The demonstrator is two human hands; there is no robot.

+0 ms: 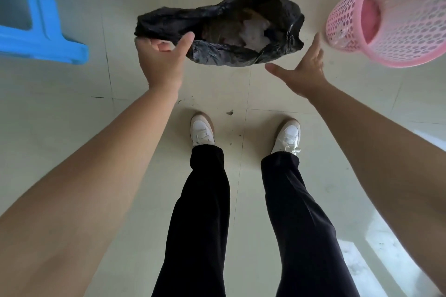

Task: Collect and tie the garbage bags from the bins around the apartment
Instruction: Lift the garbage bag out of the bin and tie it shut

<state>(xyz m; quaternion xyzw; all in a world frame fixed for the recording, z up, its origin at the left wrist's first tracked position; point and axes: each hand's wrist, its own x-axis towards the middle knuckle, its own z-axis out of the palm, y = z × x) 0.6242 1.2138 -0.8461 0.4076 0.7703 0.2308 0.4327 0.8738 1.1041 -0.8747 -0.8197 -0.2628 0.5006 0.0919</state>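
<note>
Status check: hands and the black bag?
Left hand grips bag rim. Right hand open, short of bag. Bag untied, mouth open. Pink bin beside right hand, not blocking.

blue stool (41, 31) and pink bin (398, 19), both edge-cropped

No writing, label, brand or number can be read: not on the black garbage bag (169, 23), the pink bin (410, 7) at far right, the blue stool (41, 38) at far left, or the white shoes (201, 130).

Black garbage bag (217, 24), pink perforated bin (395, 21), blue stool (43, 38), white shoes (202, 131) w/ black trousers (205, 212).
</note>
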